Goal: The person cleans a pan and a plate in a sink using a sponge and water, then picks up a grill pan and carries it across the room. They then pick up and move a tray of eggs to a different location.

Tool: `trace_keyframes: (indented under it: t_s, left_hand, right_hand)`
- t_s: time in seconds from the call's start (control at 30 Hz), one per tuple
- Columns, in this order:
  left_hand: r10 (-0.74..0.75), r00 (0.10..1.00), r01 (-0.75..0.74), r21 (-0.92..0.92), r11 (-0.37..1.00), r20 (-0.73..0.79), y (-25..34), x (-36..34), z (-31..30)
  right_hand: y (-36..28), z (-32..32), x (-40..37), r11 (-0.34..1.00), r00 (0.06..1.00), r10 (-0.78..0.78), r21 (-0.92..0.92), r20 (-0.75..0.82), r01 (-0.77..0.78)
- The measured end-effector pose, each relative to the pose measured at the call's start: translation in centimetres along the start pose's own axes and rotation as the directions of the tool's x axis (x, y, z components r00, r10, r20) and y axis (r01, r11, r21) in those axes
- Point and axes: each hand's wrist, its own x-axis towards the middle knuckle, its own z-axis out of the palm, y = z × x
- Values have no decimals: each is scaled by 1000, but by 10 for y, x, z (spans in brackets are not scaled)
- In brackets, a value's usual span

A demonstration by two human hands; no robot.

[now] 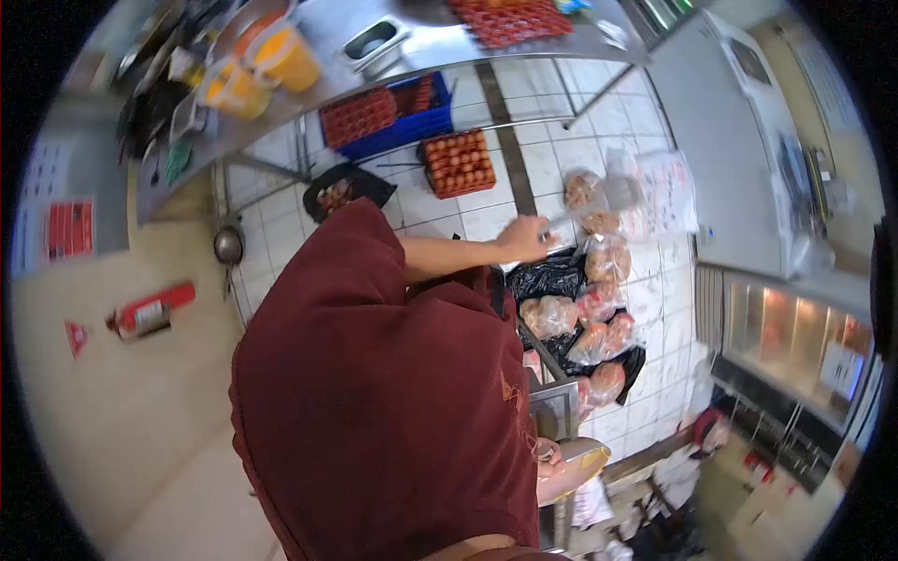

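Note:
My left hand (525, 239) reaches out across the middle of the view, its fingers closed round the handle of a translucent scoop-like jug (618, 194). That jug hangs over the white tiled floor, beside a white printed sack (666, 194) and clear bags of brownish food (608, 262). Lower down, partly covered by my maroon shirt, my right hand (550, 458) curls at the rim of a shallow bowl (572, 475) with a yellowish edge. A metal-framed stand (554, 411) is close to the bowl. The contents of both vessels are hard to make out.
Several bagged items lie on black plastic (547, 279). An egg tray (458, 164), blue crate (407, 122) and black bag (348, 191) sit near the steel table (430, 42), which bears yellow-filled jugs (285, 58). A fire extinguisher (152, 310) is at left.

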Motion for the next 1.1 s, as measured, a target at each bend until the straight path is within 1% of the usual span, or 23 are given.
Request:
trace_keyframes:
  t_s: [0.03, 0.1, 0.17, 0.2, 0.23, 0.27, 0.3, 0.37, 0.43, 0.47, 0.57, 0.6, 0.63, 0.7, 0.73, 0.8, 0.83, 0.87, 0.9, 0.97, 1.0, 1.03, 1.1]
  left_hand:
    - [-110, 987, 104, -55, 993, -116, -10, -8, -24]
    - [-193, 903, 173, -88, 981, -383, -57, -29, -51]
    - [-298, 744, 271, -137, 953, -598, -79, -73, -85]
    - [-357, 651, 275, -230, 933, -669, -94, -96, -104]
    - [-416, 554, 262, -323, 909, -721, -107, -123, -119]
    - [-450, 494, 299, -341, 891, -744, -115, -149, -135]
    - [-476, 433, 328, -358, 874, -766, -123, -173, -154]
    - [-582, 213, 420, -464, 780, -785, -162, -209, -180]
    - [-548, 15, 456, -482, 749, -836, -195, -240, -210]
    - [-502, -46, 502, -455, 736, -864, -205, -253, -228]
    - [-418, -194, 599, -445, 666, -887, -226, -277, -282]
    - [-451, -213, 602, -481, 638, -866, -216, -282, -304]
    - [-483, -232, 604, -514, 609, -844, -207, -284, -328]
    - [-491, -237, 620, -519, 589, -839, -221, -280, -375]
    - [-493, -237, 631, -519, 577, -837, -231, -275, -396]
    - [-487, -215, 716, -476, 511, -846, -248, -264, -435]
    - [-484, -202, 754, -451, 478, -851, -260, -257, -459]
    - [-513, -196, 784, -448, 430, -835, -295, -247, -481]
    - [-502, -180, 799, -424, 427, -846, -300, -242, -500]
    - [-473, -147, 824, -372, 427, -869, -308, -231, -535]
    - [-447, -120, 849, -325, 417, -886, -323, -225, -554]
    - [-442, -106, 847, -314, 430, -891, -342, -217, -572]
    - [-436, -74, 847, -287, 447, -897, -374, -200, -599]
  right_hand:
    - [-1, 3, 2, 999, 999, -33, -29, 33, 34]
    - [-3, 5, 4, 995, 993, -78, -53, 94, 83]
    - [-5, 7, 7, 991, 983, -101, -67, 153, 112]
    - [-5, 8, 6, 991, 976, -111, -54, 186, 123]
    - [-9, 9, 5, 992, 970, -110, -37, 217, 121]
    - [-14, 19, -3, 993, 965, -111, -5, 236, 116]
    - [-24, 30, -14, 999, 969, 45, 17, 242, -50]
    - [-41, 61, -51, 994, 975, 110, 4, 194, -113]
    - [-43, 83, -84, 986, 976, 168, -16, 142, -167]
    - [-39, 84, -84, 985, 972, 172, -16, 157, -172]
    - [-20, 74, -47, 897, 859, 437, -61, 267, -438]
    - [-16, 83, -68, 932, 911, 349, -186, 218, -312]
    - [-2, 77, -65, 936, 908, 330, -215, 259, -279]
    - [13, 79, -92, 939, 858, 186, -344, 479, -12]
    - [22, 83, -94, 941, 833, 235, -331, 501, -66]
    - [41, 94, -98, 934, 773, 327, -309, 543, -178]
    - [44, 107, -119, 942, 798, 320, -264, 511, -209]
    - [46, 121, -144, 947, 820, 315, -215, 478, -239]
    - [51, 136, -167, 950, 840, 313, -164, 444, -267]
    - [64, 156, -180, 917, 802, 391, -123, 451, -378]
    - [73, 172, -208, 959, 904, 266, -185, 335, -213]
    - [77, 183, -229, 962, 919, 222, -225, 327, -152]
    - [85, 187, -254, 947, 893, 134, -322, 429, 13]
